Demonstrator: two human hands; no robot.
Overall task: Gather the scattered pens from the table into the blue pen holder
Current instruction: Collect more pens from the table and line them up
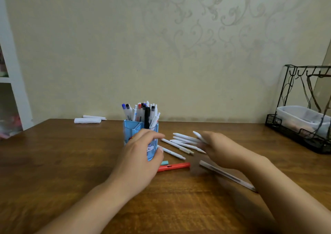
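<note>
Far left, a white shelf unit [12, 83] stands against the wall, its contents blurred. On the wooden table [62, 162], close to the back edge, lie two rolled white paper bundles [89, 119], one just behind the other.

Near the middle of the table stands the blue pen holder [133, 128], upright and divided into compartments, already crowded with pens [143, 112]: mostly white barrels with blue, black and red caps, plus one black marker. The left hand [141, 155] wraps around the holder's near side, fingers curled over its front and thumb on the right wall, gripping it.

Just right of the holder, a loose fan of white pens [179, 144] lies flat on the table, between the two hands. Nearer the viewer, a red pen [174, 166] lies crosswise, touching the left hand's edge, with a small teal piece [164, 162] beside it. A clear-barrelled pen [227, 175] lies slanted under the right forearm.

The right hand [218, 149] hovers over the right end of the white pens, motion-blurred, its fingers closed around one white pen [198, 136] whose tip sticks up and to the left. It is well apart from the holder.

Far right, a black wire rack [293, 122] holds a translucent plastic container [300, 117].
</note>
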